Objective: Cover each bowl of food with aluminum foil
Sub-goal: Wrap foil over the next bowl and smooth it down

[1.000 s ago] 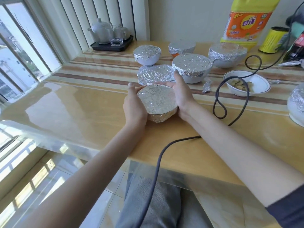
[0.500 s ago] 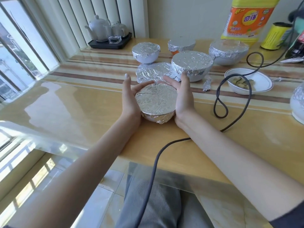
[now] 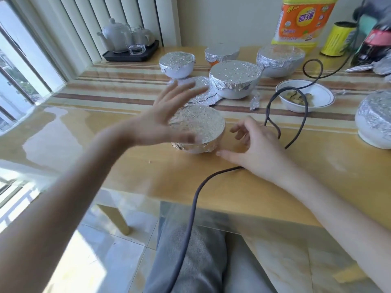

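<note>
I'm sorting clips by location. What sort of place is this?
Probably a home dining or kitchen area: a wooden table by a window, a tea set on a tray, foil-covered bowls and a big yellow detergent bottle.

Crinkled shiny aluminum foil (image 3: pixel 198 121) over near white glazed bowl (image 3: pixel 195 149); glossy wood desk (image 3: pixel 88 132) under glass; matt dark rubbery cable (image 3: pixel 190 210); glazed ceramic teapot (image 3: pixel 115 34).

Six foil-covered bowls (image 3: pixel 198 129) counted, one uncovered bowl (image 3: pixel 305 96), one loose foil sheet (image 3: pixel 201 92), two teapots (image 3: pixel 115 34), one table (image 3: pixel 84 132), two hands (image 3: pixel 160 121).
</note>
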`<state>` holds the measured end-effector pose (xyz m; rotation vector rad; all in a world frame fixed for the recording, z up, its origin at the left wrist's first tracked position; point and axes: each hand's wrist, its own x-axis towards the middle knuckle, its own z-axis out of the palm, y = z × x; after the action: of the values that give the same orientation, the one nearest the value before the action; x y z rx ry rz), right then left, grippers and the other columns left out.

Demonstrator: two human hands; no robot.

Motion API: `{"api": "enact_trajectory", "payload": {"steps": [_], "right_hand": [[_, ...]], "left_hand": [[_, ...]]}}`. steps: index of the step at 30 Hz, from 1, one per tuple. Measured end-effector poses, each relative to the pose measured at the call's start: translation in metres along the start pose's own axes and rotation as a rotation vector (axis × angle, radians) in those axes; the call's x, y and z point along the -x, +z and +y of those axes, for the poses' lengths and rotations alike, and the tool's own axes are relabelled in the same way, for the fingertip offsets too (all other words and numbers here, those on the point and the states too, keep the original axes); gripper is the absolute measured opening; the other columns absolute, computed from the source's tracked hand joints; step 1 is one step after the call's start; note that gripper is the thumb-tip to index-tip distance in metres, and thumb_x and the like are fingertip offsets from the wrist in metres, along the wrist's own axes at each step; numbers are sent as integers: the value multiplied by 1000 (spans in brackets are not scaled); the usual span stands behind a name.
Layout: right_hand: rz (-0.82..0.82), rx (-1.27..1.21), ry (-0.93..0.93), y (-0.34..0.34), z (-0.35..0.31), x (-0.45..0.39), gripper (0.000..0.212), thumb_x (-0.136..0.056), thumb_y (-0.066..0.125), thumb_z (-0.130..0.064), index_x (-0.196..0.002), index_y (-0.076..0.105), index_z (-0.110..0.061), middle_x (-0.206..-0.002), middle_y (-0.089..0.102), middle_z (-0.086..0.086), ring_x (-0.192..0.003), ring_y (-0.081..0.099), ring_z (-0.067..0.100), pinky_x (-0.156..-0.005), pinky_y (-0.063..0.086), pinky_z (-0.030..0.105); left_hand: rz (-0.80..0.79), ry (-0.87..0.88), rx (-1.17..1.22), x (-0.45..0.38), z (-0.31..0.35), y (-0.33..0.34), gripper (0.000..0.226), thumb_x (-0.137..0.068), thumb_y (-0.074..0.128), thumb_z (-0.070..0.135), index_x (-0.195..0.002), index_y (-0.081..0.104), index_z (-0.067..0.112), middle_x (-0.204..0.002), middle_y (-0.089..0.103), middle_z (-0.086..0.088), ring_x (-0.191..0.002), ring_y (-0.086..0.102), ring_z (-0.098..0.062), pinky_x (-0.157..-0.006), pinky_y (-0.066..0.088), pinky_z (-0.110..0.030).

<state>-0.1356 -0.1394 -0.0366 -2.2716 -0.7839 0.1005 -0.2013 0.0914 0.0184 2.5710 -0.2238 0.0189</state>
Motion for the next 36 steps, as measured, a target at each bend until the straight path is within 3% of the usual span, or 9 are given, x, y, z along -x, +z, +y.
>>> {"api": "enact_trajectory", "payload": {"steps": [2, 5, 8, 11, 16, 22, 31, 34, 36], "right_hand": [[89, 136, -64, 3, -10, 0, 58, -65, 74, -63, -102, 52, -24, -88, 51, -10, -83, 48, 11, -70, 38, 29], [174, 331, -114, 6, -21, 0, 51, -71, 70, -64, -99, 56, -24, -81, 48, -11, -79, 50, 15, -62, 36, 30], [301, 384, -271, 11, -19, 1, 45, -70, 77, -54, -86, 63, -14, -66, 50, -5, -62, 52, 19, -53, 32, 26], [393, 428, -404, 14, -14, -2, 42, -63, 84, -45, -69, 63, -10, -51, 53, 0, -44, 54, 22, -44, 32, 19], [362, 296, -413, 13, -10, -1, 29, -71, 71, -39, -72, 66, -10, -53, 57, -1, -48, 57, 24, -49, 32, 20], [261, 61, -253, 15, -13, 3, 19, -80, 76, -30, -81, 68, -13, -67, 66, 1, -64, 60, 24, -58, 48, 35], [153, 133, -290, 8, -11, -2, 18, -89, 66, -26, -80, 65, -11, -68, 63, 2, -68, 57, 25, -59, 45, 35], [91, 118, -266, 4, -11, -4, 17, -89, 65, -24, -77, 66, -13, -57, 49, -10, -58, 47, 13, -55, 31, 30], [48, 94, -255, -2, -11, -8, 15, -88, 67, -25, -77, 68, -15, -56, 50, -10, -57, 47, 8, -55, 34, 30]], "left_hand": [[-252, -52, -308, -17, 15, -9, 109, -49, 67, 79, -136, 4, 72, -159, -12, 24, -146, -23, -12, -114, -9, -56], [-368, -65, -452, -36, 27, -4, 110, -51, 77, 72, -135, 7, 73, -158, -11, 26, -146, -21, -13, -114, -8, -64], [-385, -56, -418, -42, 27, 2, 103, -51, 71, 63, -140, 20, 63, -157, 12, 18, -145, 8, -15, -115, 15, -40], [-363, -34, -389, -40, 25, 5, 93, -51, 62, 63, -136, 26, 62, -151, 20, 16, -139, 16, -10, -103, 16, -28], [-379, -73, -348, -39, 25, 5, 85, -45, 53, 67, -125, 24, 72, -144, 21, 24, -135, 18, -17, -107, 27, -43], [-380, -69, -307, -37, 27, 5, 76, -47, 59, 63, -114, 24, 78, -140, 22, 27, -133, 19, -13, -105, 27, -40], [-387, -92, -297, -35, 32, 5, 73, -49, 61, 60, -106, 20, 82, -138, 20, 30, -133, 17, -12, -104, 26, -40], [-398, -93, -294, -35, 34, 5, 72, -55, 63, 53, -103, 19, 83, -141, 19, 30, -133, 15, -9, -103, 25, -39], [-393, -99, -295, -35, 34, 5, 73, -54, 63, 55, -106, 20, 80, -141, 19, 30, -133, 14, -8, -106, 26, -41]]}}
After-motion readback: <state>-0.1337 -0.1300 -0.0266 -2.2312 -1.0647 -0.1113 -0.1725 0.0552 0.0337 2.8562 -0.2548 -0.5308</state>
